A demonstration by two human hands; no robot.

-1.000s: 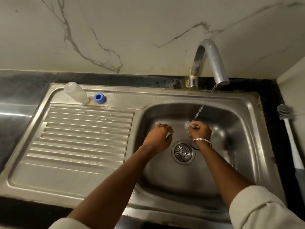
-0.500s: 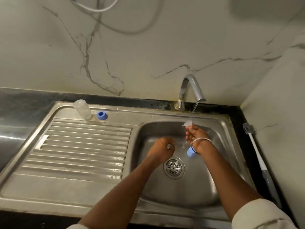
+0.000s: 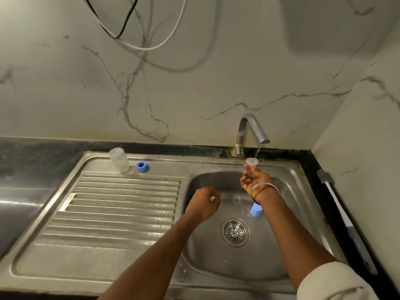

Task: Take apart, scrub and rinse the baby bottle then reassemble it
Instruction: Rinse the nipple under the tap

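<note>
Right hand (image 3: 253, 180) pinches the clear teat (image 3: 252, 162) by its narrow end, palm turned up, so the teat stands upright above the fingertips with what looks like its wide flange on top. That puts the teat's long axis in line with the thin stream falling from the faucet (image 3: 253, 131), directly above the grip.

Left hand (image 3: 202, 203) is curled into a fist below and to the left of that grip, low over the sink (image 3: 190, 161), with a small white piece (image 3: 213, 198) showing between its fingers (too small for me to name).

Everything else sits away from the grip. The blue cap (image 3: 256, 210) lies in the basin just under my right wrist. The bottle (image 3: 119, 160) stands inverted far to the left on the ledge, with the blue ring (image 3: 142, 166) just beside it. I judge the teat rinse to be in hand. The left hand is nearer the bottle and ring, the right nearer the cap.
</note>
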